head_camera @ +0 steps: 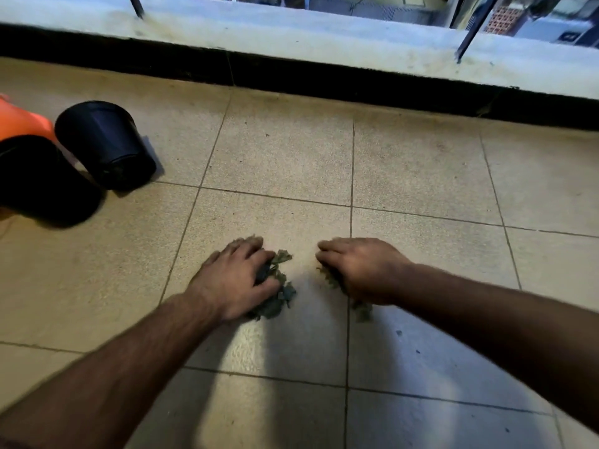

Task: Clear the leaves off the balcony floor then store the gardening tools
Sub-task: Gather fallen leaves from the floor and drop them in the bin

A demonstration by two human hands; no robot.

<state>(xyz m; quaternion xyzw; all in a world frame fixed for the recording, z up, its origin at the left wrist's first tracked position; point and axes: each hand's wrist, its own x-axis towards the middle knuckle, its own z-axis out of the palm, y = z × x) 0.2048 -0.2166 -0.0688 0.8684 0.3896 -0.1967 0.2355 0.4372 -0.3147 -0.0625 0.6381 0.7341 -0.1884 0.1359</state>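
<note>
A head-worn camera looks down at a balcony floor [421,163] of beige speckled tiles with thin grout lines. Two bare forearms reach in from the near edge toward the middle of the scene.

The left hand [238,280] lies palm down on the floor, its fingers [246,251] curled over a clump of dry grey-green leaves [275,298]. Part of the clump sticks out from under the right side of the hand, between fingers and thumb, so the hand appears to be gripping it.

The right hand [363,270] sits just to the right, also palm down, with its fingers bent inward and knuckles raised. A smaller bunch of leaves [361,311] shows under its palm and at its near edge. How firmly these fingers hold the leaves cannot be told, as the hand covers most of them.

The two hands are near each other but apart, with bare tile between them.

At the far left, a black plastic plant pot [107,144] lies tipped on its side. Just beside it, nearer the left edge, is a second black pot [42,183], and behind that an orange object [19,121] cut off by the picture edge.

Along the far side runs a dark skirting strip below a pale concrete ledge [291,34], from which dark railing bars [473,30] rise.
</note>
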